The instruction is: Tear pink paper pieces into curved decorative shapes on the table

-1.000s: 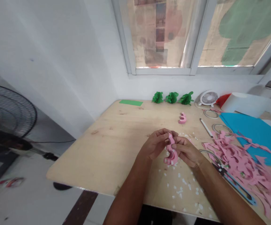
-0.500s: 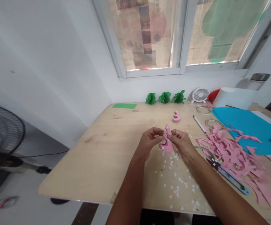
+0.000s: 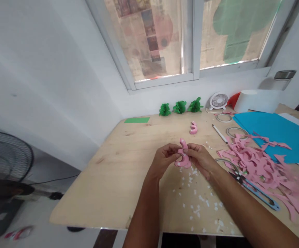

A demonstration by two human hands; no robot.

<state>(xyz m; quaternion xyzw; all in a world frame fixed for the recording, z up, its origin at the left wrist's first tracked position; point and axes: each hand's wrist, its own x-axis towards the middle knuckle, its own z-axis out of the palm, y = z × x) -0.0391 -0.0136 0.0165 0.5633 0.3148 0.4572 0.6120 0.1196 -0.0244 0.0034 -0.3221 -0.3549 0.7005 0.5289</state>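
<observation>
Above the table's right half, my left hand (image 3: 166, 158) and my right hand (image 3: 199, 156) both pinch a pink curved paper piece (image 3: 184, 161), shaped like a number three and apparently layered. The fingertips of my left hand are on its left side, those of my right hand on its right side. Small white scraps (image 3: 197, 210) are scattered on the wood below. Behind the hands lies a smaller pink curved piece (image 3: 193, 127).
Pink paper scraps (image 3: 260, 165), blue-handled scissors (image 3: 261, 193), a white pen (image 3: 219, 134) and blue sheets (image 3: 273, 131) lie at right. Along the back are three green paper shapes (image 3: 179, 107), a small white fan (image 3: 218, 101) and a green strip (image 3: 137, 120).
The view has shifted a little. The fingers of my left hand have moved in against the pink piece, which is turned slightly between both hands.
</observation>
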